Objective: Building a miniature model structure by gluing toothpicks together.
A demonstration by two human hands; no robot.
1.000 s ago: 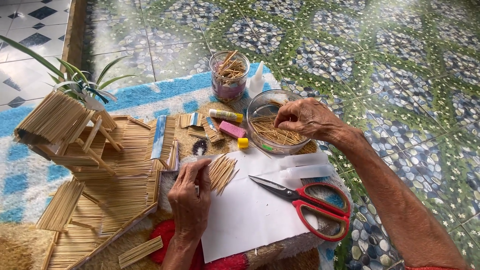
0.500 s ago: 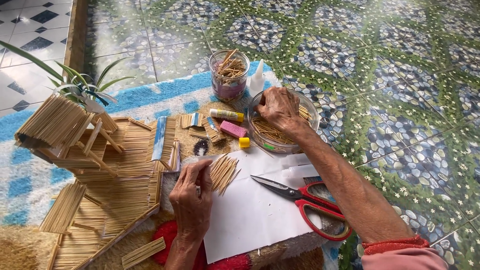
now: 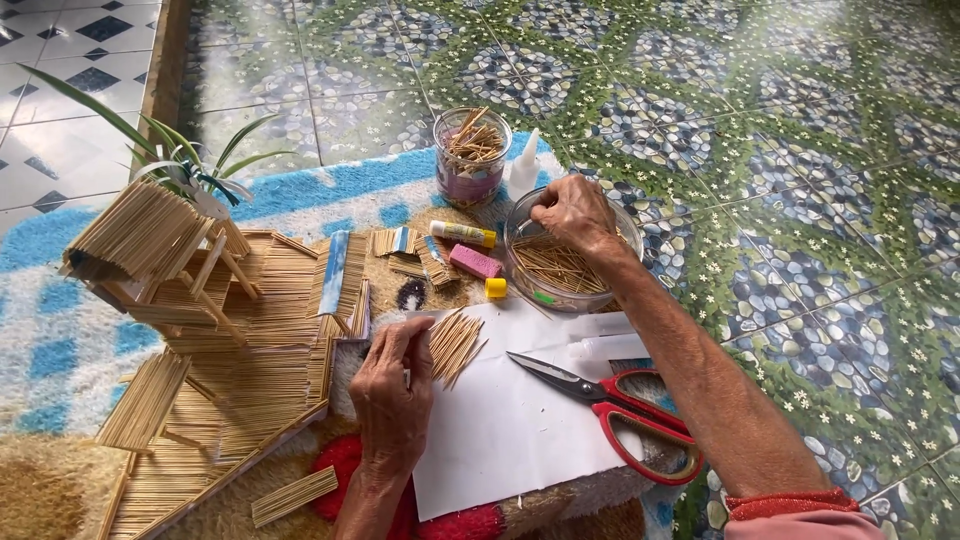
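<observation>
Right hand [image 3: 572, 212] reaches into clear round plastic bowl of thin wooden sticks [image 3: 560, 268], fingers pinched, contents unclear; should lift few sticks only. Left hand [image 3: 393, 385] pins fanned stick bundle [image 3: 452, 343] at white paper sheet's [image 3: 510, 430] top-left corner, w/ steady pressure.

Glossy clear plastic bowl [image 3: 540, 285], wooden sticks [image 3: 560, 265]

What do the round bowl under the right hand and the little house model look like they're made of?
Bowl: clear and glossy, sticks visible through its wall, so glass or clear plastic; can't tell which. House model: rows of thin pale-tan sticks, matte, probably wood or bamboo like the sticks under the left hand. Right hand reaches into the bowl.
</observation>
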